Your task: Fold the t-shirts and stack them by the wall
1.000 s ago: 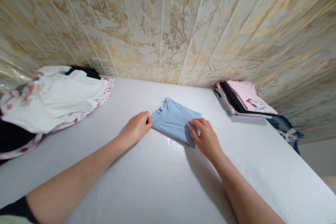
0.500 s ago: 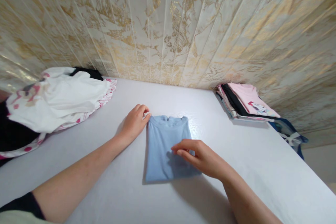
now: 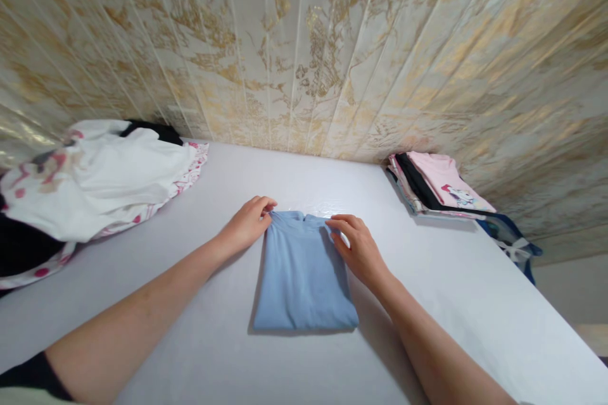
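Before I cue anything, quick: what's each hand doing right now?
Left hand: closed, apparently pinching the upper left corner of the folded blue garment.
Right hand: half-curled at the upper right corner; whether it grips cannot be told.

The shirt lies on the table between the left hand, at its far left corner, and the right hand, at its far right corner. A heap of clothes lies off to the left, a stack of clothes to the right, a wall behind.
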Motion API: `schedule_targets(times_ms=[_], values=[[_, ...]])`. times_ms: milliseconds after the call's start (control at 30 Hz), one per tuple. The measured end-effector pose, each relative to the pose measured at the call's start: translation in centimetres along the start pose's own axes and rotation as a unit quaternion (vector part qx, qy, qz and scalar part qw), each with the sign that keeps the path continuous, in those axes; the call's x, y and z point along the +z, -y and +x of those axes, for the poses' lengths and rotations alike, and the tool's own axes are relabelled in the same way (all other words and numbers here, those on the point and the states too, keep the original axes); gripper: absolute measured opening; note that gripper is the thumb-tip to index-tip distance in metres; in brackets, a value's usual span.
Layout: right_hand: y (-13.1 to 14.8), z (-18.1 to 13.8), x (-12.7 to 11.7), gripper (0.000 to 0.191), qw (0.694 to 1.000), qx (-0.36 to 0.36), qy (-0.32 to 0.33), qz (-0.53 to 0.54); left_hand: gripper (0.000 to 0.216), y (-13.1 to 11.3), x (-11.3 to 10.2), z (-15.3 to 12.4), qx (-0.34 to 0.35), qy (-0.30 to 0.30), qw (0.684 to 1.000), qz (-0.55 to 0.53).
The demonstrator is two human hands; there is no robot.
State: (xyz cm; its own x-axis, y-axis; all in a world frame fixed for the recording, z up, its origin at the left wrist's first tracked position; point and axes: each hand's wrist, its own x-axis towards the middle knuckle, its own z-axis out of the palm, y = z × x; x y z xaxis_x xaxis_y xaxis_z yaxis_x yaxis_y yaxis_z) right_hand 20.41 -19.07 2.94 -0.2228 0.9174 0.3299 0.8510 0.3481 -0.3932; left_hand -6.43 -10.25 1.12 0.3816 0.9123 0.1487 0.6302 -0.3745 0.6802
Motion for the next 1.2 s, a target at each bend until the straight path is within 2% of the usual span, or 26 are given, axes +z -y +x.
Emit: schedule_targets(times_ms=[100,267,467,633,800,933,1067,1200], values=[[1.2,1.2,-0.4,0.027,0.998,-0.023,0.051,-0.012,0.031,0.3,-0.5,0.4,-0.022,0.023,0.999,-0.038],[2.4,3.8,0.3,0.026,0.99,-0.029,0.128,-0.051,0.022,0.1,-1.4,0.4,-0.016,0.049,0.999,-0.017],[2.0,5.3,2.0,0.004,0.993,-0.008,0.113,-0.036,0.012,0.0,-1.4,0.3,0.001,0.031,0.999,-0.021],[1.9,5.5,2.3,0.007,0.996,0.007,0.093,0.011,0.009,-0.2,-0.8,0.3,-0.002,0.003,0.999,-0.034],[2.3,5.8,3.0,0.007,0.995,0.046,0.07,-0.062,0.008,-0.5,-0.1,0.1,-0.026,-0.025,0.998,-0.046],[2.8,5.9,2.8,0.007,0.992,0.053,0.077,-0.08,0.008,-0.6,0.2,-0.1,-0.013,-0.051,0.999,-0.014],[3.2,6.1,2.1,0.015,0.997,0.016,0.056,-0.049,0.009,-0.6,0.3,-0.1,-0.01,-0.051,0.999,-0.003],[3.3,6.5,2.7,0.02,0.995,-0.019,0.093,-0.025,0.007,-0.5,0.2,0.0,-0.012,-0.05,0.999,-0.018]])
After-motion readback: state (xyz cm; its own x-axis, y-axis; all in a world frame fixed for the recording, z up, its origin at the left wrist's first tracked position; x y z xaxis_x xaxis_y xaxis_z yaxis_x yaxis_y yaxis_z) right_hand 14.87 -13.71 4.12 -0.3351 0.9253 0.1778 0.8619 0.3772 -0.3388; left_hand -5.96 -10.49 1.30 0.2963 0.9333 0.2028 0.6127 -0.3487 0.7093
